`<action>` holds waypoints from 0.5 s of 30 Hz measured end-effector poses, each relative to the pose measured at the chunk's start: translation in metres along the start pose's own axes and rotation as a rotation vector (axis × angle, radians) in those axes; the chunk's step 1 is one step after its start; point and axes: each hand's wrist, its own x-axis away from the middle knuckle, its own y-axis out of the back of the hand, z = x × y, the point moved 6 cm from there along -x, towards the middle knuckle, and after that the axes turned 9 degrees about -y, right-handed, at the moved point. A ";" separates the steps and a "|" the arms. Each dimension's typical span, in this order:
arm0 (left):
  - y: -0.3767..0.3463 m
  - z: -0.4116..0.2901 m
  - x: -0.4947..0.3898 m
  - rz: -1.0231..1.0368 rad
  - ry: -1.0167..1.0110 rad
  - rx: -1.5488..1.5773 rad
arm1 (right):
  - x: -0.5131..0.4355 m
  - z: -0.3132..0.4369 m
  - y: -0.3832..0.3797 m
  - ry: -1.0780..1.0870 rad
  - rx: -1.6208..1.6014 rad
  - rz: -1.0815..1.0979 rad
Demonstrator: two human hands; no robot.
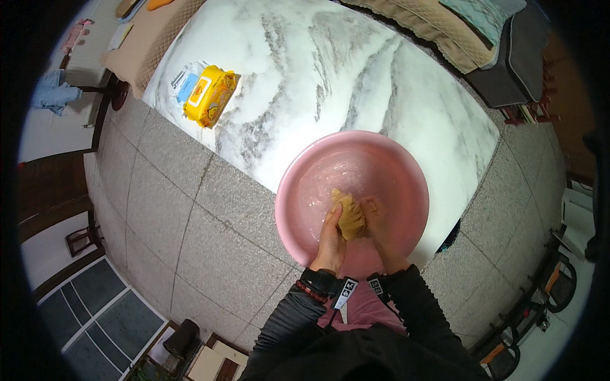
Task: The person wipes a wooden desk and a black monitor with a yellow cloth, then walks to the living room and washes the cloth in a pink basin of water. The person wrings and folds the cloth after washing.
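A pink plastic basin (412,190) holds water and stands at the table's near edge. Inside it is a bunched, wet yellow cloth (351,219). My left hand (331,240) grips the cloth from its left side, thumb along the top. Against the cloth's right side is my right hand (379,233), its fingers blurred and partly lost in the water; it seems to close on the cloth too. The undersides of the cloth and the fingertips are hidden.
A marble-patterned table (295,85) carries a yellow pack of wipes (209,97) and a blue-and-white packet (187,83) beside it. Beyond are a beige-covered sofa (429,28) and a cushion (476,16). Grey tiles (228,228) make the floor.
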 end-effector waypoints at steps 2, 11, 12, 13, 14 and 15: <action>0.007 0.002 -0.001 0.000 -0.002 0.090 | -0.003 0.016 0.018 0.105 0.266 -0.163; 0.063 -0.001 -0.009 -0.154 0.004 0.014 | -0.027 0.051 0.008 0.590 0.847 -0.261; 0.063 0.004 -0.010 -0.149 0.046 -0.003 | -0.027 0.045 -0.002 0.587 0.980 -0.286; 0.064 0.008 -0.012 -0.172 0.073 -0.014 | -0.027 0.038 -0.014 0.587 1.109 -0.325; 0.065 0.013 -0.013 -0.215 0.106 -0.043 | -0.027 0.032 -0.025 0.612 1.217 -0.328; 0.064 0.017 -0.015 -0.244 0.125 -0.071 | -0.030 0.023 -0.034 0.539 1.209 -0.240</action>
